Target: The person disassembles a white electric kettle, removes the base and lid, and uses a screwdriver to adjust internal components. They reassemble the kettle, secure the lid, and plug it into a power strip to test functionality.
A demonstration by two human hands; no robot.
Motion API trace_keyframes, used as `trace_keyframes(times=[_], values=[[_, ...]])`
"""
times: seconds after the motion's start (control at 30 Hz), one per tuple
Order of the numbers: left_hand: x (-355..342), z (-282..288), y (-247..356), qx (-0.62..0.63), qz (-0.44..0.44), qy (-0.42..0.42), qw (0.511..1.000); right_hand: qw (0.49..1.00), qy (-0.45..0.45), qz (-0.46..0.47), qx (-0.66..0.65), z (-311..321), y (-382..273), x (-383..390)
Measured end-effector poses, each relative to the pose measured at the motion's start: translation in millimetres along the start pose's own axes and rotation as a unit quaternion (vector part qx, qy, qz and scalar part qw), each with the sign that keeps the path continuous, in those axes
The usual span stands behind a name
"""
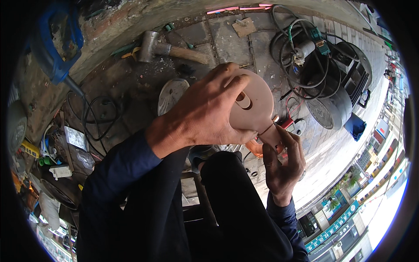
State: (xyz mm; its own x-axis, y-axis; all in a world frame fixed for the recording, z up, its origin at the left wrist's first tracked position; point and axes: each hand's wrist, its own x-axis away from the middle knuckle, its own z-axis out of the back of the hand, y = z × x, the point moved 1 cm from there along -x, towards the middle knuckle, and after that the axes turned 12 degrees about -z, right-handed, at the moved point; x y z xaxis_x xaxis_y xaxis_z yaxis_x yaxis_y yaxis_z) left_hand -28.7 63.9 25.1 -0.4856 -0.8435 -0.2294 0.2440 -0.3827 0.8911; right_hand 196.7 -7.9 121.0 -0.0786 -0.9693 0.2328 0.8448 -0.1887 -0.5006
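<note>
Above my knees I hold a round, pinkish-beige plastic piece (262, 98) with a short flat handle; its exact kind does not show. An oval slot is cut near its middle. My left hand (203, 107) grips the round part from the left, thumb on its lower edge and fingers over the top. Lower right, my right hand (286, 166) pinches the handle between thumb and fingers. A dark line crosses the handle where it meets the round part; whether the two are separate pieces I cannot tell.
On the paved ground ahead lies a hammer (150, 46) with a wooden handle. A blue corded tool (54, 56) is at far left. Coiled black cables (301, 61) and a round grey housing (327, 109) stand at right. Mixed parts and tools crowd the left side.
</note>
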Motion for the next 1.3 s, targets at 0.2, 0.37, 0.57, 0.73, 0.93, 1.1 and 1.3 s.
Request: trace_keyframes(times=[0.2, 0.37, 0.57, 0.73, 0.93, 1.1, 1.3], values=[[1, 1, 1, 0.012, 0.021, -0.007, 1.0, 1.0, -0.006, -0.013, 0.012, 2, -9, -3], [2, 4, -1, -0.006, -0.006, 0.002, 1.0, 0.999, -0.021, 0.024, 0.016, 3, -8, -8], [1, 2, 2, -0.009, -0.003, -0.01, 1.0, 1.0, -0.009, -0.006, -0.018, -4, -3, -3], [7, 2, 4, 0.008, 0.038, -0.039, 0.999, 1.0, -0.009, 0.002, -0.022, -10, 2, 1], [3, -4, -5, -0.007, -0.01, -0.055, 0.998, 0.997, 0.014, 0.033, -0.064, -12, 3, -1], [0, 1, -3, -0.005, 0.005, -0.078, 0.997, 0.993, 0.022, 0.01, -0.113, -18, 8, -2], [-7, 10, -1, -0.011, 0.008, -0.12, 0.993, 0.985, -0.004, -0.037, -0.166, -21, 6, 1]])
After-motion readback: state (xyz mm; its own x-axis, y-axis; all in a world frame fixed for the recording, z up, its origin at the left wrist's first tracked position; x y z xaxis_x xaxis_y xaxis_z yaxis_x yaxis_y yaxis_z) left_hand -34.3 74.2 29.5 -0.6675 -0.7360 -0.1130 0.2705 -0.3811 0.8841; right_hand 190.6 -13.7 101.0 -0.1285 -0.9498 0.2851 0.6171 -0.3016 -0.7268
